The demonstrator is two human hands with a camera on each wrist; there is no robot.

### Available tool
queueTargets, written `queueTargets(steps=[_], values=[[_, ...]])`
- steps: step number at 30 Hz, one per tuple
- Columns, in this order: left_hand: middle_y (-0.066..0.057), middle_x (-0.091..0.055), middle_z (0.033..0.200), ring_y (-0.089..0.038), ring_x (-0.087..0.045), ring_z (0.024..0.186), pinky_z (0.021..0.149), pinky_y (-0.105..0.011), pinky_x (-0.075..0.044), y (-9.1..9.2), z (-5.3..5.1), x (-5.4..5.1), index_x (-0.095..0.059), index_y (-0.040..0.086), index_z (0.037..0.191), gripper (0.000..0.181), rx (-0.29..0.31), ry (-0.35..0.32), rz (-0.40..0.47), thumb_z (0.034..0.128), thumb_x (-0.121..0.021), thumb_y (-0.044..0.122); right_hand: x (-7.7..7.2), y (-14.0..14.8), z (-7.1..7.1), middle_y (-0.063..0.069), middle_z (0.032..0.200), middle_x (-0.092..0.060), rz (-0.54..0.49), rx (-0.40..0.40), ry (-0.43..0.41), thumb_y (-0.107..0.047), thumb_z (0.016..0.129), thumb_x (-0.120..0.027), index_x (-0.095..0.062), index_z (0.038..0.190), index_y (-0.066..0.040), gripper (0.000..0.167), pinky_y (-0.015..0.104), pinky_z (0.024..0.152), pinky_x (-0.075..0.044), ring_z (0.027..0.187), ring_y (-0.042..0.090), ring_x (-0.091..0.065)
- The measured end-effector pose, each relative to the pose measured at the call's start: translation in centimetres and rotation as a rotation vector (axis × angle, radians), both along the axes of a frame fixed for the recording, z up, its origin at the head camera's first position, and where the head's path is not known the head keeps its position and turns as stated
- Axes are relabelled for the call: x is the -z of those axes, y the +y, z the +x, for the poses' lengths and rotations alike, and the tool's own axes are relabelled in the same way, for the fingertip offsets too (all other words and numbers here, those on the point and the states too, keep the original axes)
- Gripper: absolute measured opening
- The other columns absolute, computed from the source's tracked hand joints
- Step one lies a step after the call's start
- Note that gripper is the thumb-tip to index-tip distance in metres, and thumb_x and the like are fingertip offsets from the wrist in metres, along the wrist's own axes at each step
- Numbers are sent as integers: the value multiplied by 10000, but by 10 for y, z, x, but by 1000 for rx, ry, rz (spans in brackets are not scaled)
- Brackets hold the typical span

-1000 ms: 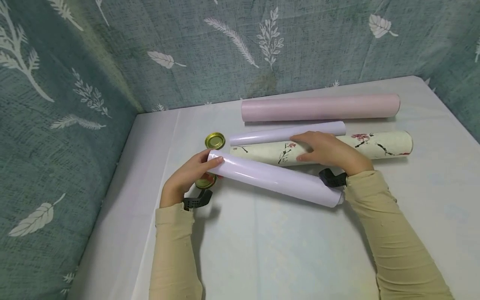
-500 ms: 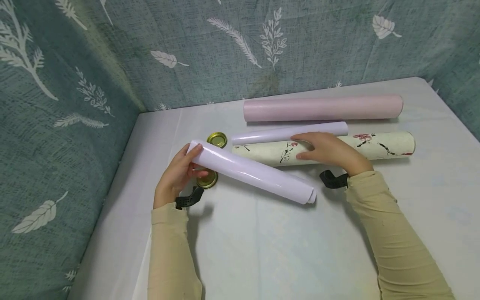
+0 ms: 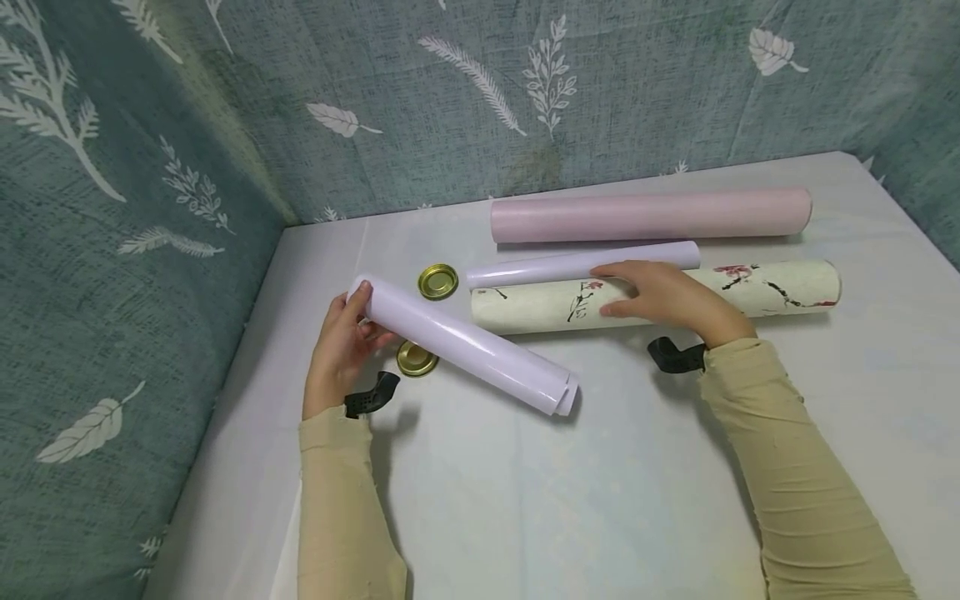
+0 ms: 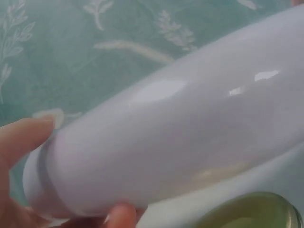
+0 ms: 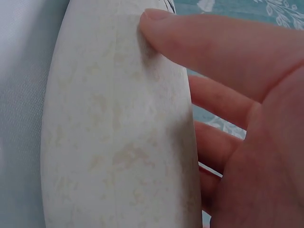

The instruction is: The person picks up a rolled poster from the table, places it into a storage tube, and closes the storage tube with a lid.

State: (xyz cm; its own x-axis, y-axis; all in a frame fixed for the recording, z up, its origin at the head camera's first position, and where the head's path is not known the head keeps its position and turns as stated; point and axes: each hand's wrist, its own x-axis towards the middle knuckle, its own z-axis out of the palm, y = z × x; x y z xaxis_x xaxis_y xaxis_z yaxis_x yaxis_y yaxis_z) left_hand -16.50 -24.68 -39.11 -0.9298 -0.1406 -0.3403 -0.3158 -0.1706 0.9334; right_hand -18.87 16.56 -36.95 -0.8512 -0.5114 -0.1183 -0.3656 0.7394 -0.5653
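Observation:
My left hand (image 3: pixel 336 362) grips the left end of a glossy white roll of paper (image 3: pixel 465 346), which slants down to the right with its loose layers showing at the near end. In the left wrist view the thumb (image 4: pixel 28 135) lies over the end of that roll. My right hand (image 3: pixel 667 296) is around a cream roll with a blossom print (image 3: pixel 525 310), thumb on the near side and fingers on the far side. In the right wrist view the thumb (image 5: pixel 209 50) touches the cream surface, while the fingertips are hidden behind it.
A thinner white roll (image 3: pixel 547 265) lies just behind the cream one. Further back is a thick pink roll (image 3: pixel 651 215). Two gold round lids (image 3: pixel 438 282) sit to the left, one partly under the slanted roll. Patterned fabric (image 3: pixel 480 100) hangs behind the white-covered table (image 3: pixel 465 500).
My left hand has drawn the white roll to the left, away from the right forearm, and its slant has grown steeper. The cream roll's left end now shows. The right hand stays in place.

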Motion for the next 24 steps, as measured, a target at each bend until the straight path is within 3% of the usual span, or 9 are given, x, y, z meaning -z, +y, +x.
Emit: queueTargets(steps=[7, 11, 18, 24], values=[[-89, -342, 1289, -186, -533, 951, 765, -320, -473, -3, -3, 7, -56, 229, 1405, 913, 59, -89, -10, 758, -673, 412, 0, -1, 0, 93, 1338, -412, 17, 20, 4, -376, 797, -648, -425, 1325, -142, 619, 454, 997, -236, 1253, 289, -314], [-111, -352, 1300, -221, -575, 942, 765, -349, -488, -5, -2, 9, -33, 246, 1414, 935, 73, -98, 7, 756, -675, 412, 0, -1, 0, 96, 1342, -409, 25, 22, 11, -390, 797, -643, -416, 1333, -148, 630, 462, 996, -234, 1254, 295, -313], [-114, -365, 1272, -232, -589, 950, 805, -360, -469, -12, -1, 11, -173, 180, 1377, 794, 35, -57, 90, 783, -653, 397, 3, 2, -1, 87, 1328, -428, 33, -2, 57, -416, 804, -627, -425, 1328, -168, 614, 468, 983, -251, 1232, 294, -347], [-101, -510, 1157, -202, -563, 982, 824, -341, -462, -18, 1, 12, -346, 103, 1288, 599, 44, 25, 273, 820, -628, 348, 5, 2, -2, 74, 1305, -454, 31, -54, 117, -373, 809, -638, -448, 1310, -159, 578, 484, 964, -265, 1196, 281, -394]])
